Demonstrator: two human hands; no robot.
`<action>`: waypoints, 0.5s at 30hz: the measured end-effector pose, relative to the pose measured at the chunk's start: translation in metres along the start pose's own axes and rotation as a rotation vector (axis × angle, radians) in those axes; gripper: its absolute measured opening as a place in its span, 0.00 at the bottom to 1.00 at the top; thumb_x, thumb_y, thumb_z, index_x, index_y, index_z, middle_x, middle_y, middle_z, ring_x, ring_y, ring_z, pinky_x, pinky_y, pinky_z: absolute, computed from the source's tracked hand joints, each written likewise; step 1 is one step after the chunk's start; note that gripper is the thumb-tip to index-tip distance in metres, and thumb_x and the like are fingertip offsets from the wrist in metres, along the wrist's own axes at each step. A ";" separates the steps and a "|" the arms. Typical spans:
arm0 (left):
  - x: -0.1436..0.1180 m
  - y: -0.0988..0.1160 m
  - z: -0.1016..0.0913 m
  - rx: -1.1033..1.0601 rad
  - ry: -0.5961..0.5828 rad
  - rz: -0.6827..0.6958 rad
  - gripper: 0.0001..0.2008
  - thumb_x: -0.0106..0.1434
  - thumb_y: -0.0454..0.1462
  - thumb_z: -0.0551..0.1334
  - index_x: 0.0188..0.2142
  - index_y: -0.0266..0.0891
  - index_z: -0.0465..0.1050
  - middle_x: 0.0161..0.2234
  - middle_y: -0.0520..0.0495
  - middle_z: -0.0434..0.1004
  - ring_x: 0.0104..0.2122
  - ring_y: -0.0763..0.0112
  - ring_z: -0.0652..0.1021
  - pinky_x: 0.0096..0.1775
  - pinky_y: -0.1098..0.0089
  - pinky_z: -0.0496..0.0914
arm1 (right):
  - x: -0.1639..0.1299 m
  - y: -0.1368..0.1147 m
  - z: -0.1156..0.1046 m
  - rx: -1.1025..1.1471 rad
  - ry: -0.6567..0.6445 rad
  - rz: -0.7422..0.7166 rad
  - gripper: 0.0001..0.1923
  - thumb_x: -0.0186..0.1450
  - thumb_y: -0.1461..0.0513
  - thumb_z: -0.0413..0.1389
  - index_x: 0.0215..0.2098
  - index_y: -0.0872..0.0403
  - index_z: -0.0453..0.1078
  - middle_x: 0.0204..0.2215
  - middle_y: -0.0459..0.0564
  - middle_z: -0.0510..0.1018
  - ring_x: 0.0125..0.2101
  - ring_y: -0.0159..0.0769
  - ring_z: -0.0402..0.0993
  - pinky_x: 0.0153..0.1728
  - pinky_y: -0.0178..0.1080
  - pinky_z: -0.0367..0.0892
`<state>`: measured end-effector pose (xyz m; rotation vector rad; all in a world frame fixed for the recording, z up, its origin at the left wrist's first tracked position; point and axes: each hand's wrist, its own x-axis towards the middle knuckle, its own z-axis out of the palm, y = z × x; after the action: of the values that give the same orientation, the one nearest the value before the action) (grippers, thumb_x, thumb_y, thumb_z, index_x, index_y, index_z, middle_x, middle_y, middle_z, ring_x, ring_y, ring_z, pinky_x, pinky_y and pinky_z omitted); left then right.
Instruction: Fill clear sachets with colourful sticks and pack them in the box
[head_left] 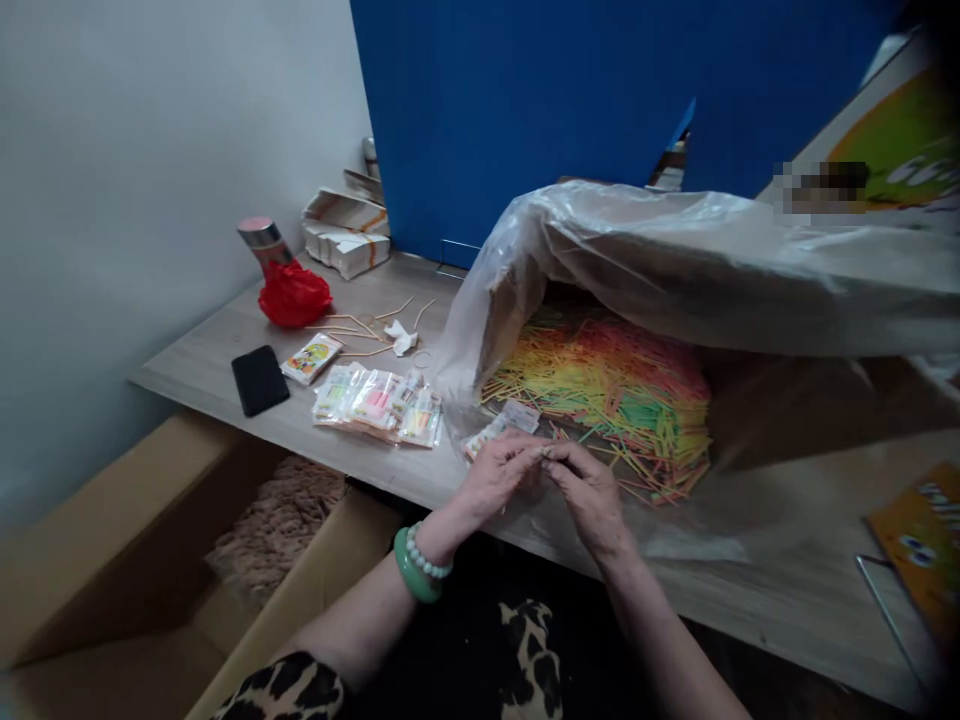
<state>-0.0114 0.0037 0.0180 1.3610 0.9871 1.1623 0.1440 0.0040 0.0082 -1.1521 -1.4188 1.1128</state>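
Observation:
My left hand [504,472], with a green bangle and pale beads at the wrist, meets my right hand [589,492] at the table's front edge. Both have thumb and fingers pinched together, tip to tip. What lies between the fingertips is too small and covered to make out. Just behind the left fingers is a clear printed packet [517,417]; whether that hand touches it I cannot tell. Beyond the right hand, a heap of thin coloured sticks [607,375] spills from a carton lined with clear plastic [622,205]. Left of my hands lies a pile of small filled packets [379,403].
On the table's left are a black flat phone-like object [259,380], a printed pack [313,358], loose pale sticks [352,326] and a red bag [294,295] around a cylinder. An open cardboard box [300,570] stands below left. A blue panel [525,110] rises behind.

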 end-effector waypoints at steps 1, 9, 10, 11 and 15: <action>-0.002 0.002 -0.006 0.020 0.031 -0.002 0.12 0.63 0.43 0.62 0.36 0.39 0.83 0.37 0.43 0.80 0.41 0.62 0.76 0.46 0.64 0.69 | 0.000 -0.001 0.007 0.009 -0.027 0.013 0.05 0.59 0.59 0.59 0.27 0.51 0.72 0.28 0.45 0.74 0.32 0.36 0.68 0.37 0.37 0.62; 0.011 -0.006 -0.097 0.770 0.359 0.041 0.17 0.66 0.32 0.56 0.50 0.38 0.77 0.43 0.39 0.81 0.44 0.59 0.77 0.49 0.61 0.68 | 0.006 0.001 0.036 -0.467 -0.125 0.139 0.05 0.64 0.61 0.51 0.33 0.51 0.69 0.30 0.47 0.75 0.33 0.39 0.70 0.36 0.38 0.62; 0.016 -0.012 -0.107 0.951 0.351 0.021 0.19 0.66 0.30 0.54 0.53 0.37 0.75 0.43 0.37 0.80 0.44 0.57 0.77 0.49 0.59 0.67 | 0.008 0.001 0.033 -0.607 -0.075 0.173 0.06 0.65 0.61 0.50 0.35 0.51 0.69 0.32 0.49 0.76 0.35 0.41 0.71 0.37 0.40 0.62; 0.019 -0.018 -0.116 1.114 0.329 -0.002 0.21 0.66 0.29 0.52 0.55 0.35 0.73 0.42 0.35 0.80 0.44 0.56 0.77 0.49 0.57 0.67 | 0.011 0.002 0.030 -0.737 -0.033 0.208 0.08 0.66 0.61 0.49 0.38 0.52 0.69 0.35 0.52 0.77 0.37 0.43 0.72 0.38 0.41 0.62; 0.026 -0.041 -0.132 1.475 0.304 -0.038 0.21 0.68 0.30 0.50 0.57 0.33 0.71 0.44 0.30 0.78 0.43 0.50 0.76 0.46 0.54 0.66 | 0.025 0.007 0.034 -1.014 0.002 0.297 0.16 0.68 0.57 0.49 0.49 0.56 0.68 0.45 0.63 0.77 0.45 0.51 0.74 0.42 0.45 0.64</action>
<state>-0.1343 0.0596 -0.0214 2.2368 2.2928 0.4779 0.1090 0.0270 0.0008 -2.1108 -1.9129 0.5254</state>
